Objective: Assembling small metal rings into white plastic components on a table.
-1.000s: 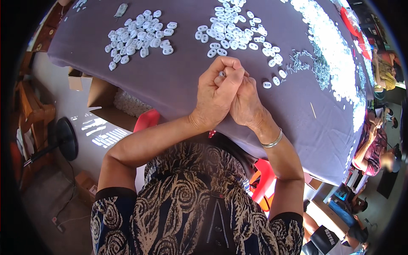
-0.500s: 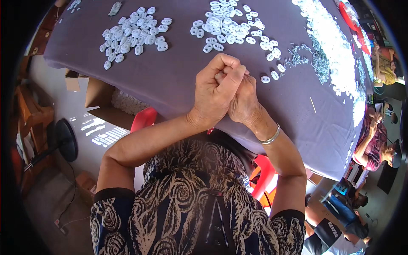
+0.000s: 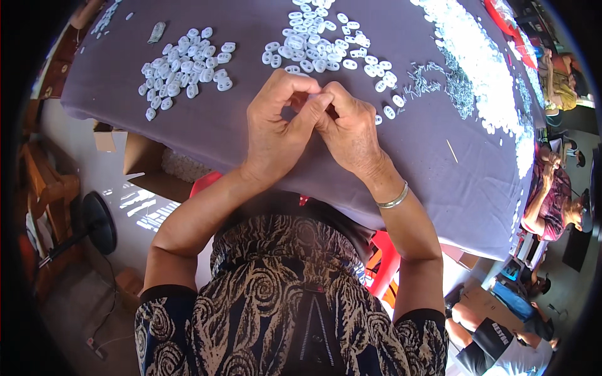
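Note:
My left hand [image 3: 274, 131] and my right hand [image 3: 352, 133] meet above the near side of the table, thumbs and index fingers pinched together at the tips. Whatever lies between the fingertips is too small and covered to make out. Just beyond my hands spreads a loose group of white oval pieces with two holes [image 3: 307, 45], which look like cord locks. A few single ones lie beside my right hand, one partly hidden behind it. Farther left is another heap of white two-holed pieces [image 3: 182, 67]. Small metal springs [image 3: 459, 88] lie scattered to the right.
A long bright heap of small white parts [image 3: 480, 66] runs along the table's right side. A thin stick [image 3: 452, 151] lies on the dark tablecloth [image 3: 426, 188]. An open cardboard box [image 3: 147, 156] stands below the left edge. Other people [image 3: 552, 188] sit at the right.
My hands have come from tightly clasped together to spread wider, touching only at the fingertips. The left hand has shifted left. The whole view has shifted slightly.

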Available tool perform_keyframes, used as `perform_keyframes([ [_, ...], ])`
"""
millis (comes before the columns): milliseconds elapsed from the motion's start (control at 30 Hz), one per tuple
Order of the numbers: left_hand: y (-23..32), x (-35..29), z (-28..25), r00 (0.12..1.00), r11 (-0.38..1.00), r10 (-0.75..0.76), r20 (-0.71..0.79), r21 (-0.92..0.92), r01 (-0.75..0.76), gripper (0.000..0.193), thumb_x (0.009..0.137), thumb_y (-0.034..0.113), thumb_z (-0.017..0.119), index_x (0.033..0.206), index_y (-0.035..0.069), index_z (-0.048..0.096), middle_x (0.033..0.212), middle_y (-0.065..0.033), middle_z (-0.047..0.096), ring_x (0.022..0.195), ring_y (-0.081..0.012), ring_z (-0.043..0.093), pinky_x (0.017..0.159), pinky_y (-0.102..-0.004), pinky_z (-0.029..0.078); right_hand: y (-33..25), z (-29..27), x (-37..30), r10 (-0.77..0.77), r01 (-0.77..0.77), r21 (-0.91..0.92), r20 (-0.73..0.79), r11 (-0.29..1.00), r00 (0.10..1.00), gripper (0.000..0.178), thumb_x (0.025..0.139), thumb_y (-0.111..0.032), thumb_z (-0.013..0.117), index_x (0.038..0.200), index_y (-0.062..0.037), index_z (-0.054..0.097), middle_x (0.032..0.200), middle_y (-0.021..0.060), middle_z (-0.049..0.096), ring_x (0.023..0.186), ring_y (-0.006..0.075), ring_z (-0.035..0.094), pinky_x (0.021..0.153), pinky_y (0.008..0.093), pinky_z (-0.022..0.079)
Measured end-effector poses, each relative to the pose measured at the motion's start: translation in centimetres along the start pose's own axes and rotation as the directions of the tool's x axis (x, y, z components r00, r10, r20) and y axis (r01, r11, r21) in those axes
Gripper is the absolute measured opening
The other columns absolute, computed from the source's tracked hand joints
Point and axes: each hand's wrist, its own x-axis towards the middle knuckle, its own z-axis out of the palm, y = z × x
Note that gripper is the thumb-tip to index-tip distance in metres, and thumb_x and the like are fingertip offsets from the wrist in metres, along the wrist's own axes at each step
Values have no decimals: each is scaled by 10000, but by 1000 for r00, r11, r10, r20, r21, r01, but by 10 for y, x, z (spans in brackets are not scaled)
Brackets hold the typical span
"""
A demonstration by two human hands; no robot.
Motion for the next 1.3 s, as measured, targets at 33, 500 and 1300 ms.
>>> perform_keyframes([
  [33,0,3,-1,1000,1000,8,-1,1,-8,106,848,-5,650,935,-2,591,884,-12,555,794,-84,553,732,-215,456,2,0,1,-16,17,18,-21,1000,1000,224,821,-158,712,843,-46,519,655,96,580,553,237,581,518,327,463],
  [500,-28,48,-65,900,702,405,-160,685,-195,177,756,-3,676,903,51,595,858,-84,571,723,-224,565,608,-312,450,24,-28,15,31,-101,-192,-336,976,941,67,814,-22,659,862,-25,612,736,40,607,573,95,544,541,254,464],
  [1300,-3,22,-27,911,887,-413,6,-225,403,276,940,254,573,756,48,581,533,36,451,434,-26,412,393,-193,295,49,-46,63,54,-42,-337,27,941,998,100,811,-35,657,910,-40,653,782,27,595,691,153,538,618,293,440],
])
